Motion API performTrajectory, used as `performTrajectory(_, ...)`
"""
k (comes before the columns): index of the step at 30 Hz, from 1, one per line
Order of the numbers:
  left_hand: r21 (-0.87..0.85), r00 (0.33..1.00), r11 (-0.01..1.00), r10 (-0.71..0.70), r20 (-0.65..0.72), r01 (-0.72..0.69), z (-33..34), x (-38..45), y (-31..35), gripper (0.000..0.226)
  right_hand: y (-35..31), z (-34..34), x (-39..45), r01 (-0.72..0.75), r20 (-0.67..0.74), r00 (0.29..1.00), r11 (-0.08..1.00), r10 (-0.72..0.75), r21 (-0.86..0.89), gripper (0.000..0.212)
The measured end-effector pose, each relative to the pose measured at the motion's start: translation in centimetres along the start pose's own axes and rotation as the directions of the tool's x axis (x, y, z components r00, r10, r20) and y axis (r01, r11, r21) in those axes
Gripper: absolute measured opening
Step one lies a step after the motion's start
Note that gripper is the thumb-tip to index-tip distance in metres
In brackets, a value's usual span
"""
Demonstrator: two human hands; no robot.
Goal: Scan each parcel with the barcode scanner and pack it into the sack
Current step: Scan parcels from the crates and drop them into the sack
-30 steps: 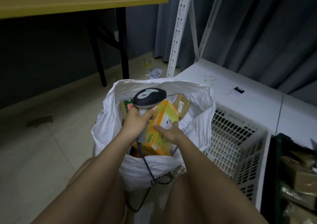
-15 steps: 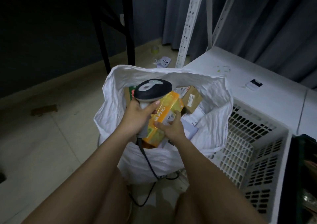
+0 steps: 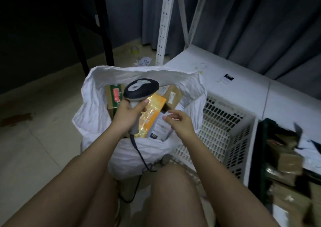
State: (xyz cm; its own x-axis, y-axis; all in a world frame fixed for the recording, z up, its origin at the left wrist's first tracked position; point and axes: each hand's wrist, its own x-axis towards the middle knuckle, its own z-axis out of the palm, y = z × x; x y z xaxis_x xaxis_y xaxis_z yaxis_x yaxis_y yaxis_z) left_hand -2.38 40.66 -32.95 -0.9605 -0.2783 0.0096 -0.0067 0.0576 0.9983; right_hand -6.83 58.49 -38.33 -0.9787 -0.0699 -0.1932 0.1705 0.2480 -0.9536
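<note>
Dim floor tiles surround the white sack (image 3: 93,108), where the yellow parcel (image 3: 152,112) lies on other boxes. Left hand (image 3: 129,113) grips the scanner (image 3: 141,89) above it; right hand (image 3: 180,121) hovers loose, holding nothing. Risk: the cable (image 3: 141,155) draped over the rim may snag and tip the sack.

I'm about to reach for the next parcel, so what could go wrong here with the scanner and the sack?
The scanner cable trails down over the white sack toward the floor; swinging the barcode scanner, held in the left hand, could snag it. The yellow parcel leans steeply among the others and may slide. The right hand hovers open above the sack's sagging near rim, which could fold inward.
</note>
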Motion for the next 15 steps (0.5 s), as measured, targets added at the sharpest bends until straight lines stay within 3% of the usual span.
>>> performTrajectory(5,-0.005,0.990,0.999,0.040,0.133,-0.040,6.5,-2.0,2.3,0.037,-0.3,-8.8,-6.9,0.016,-0.146,0.989,0.998,-0.008,0.054,0.017)
performTrajectory(11,-0.005,0.926,1.000,0.016,0.378,-0.016,16.6,-7.5,5.4,0.044,1.8,-19.4,-14.4,0.056,-0.414,0.910,0.998,-0.034,0.041,0.012)
performTrajectory(15,0.005,0.871,0.998,-0.051,0.488,0.056,22.1,-12.1,3.5,0.048,6.6,-24.4,-18.6,-0.022,-0.552,0.834,1.000,0.024,0.011,0.014)
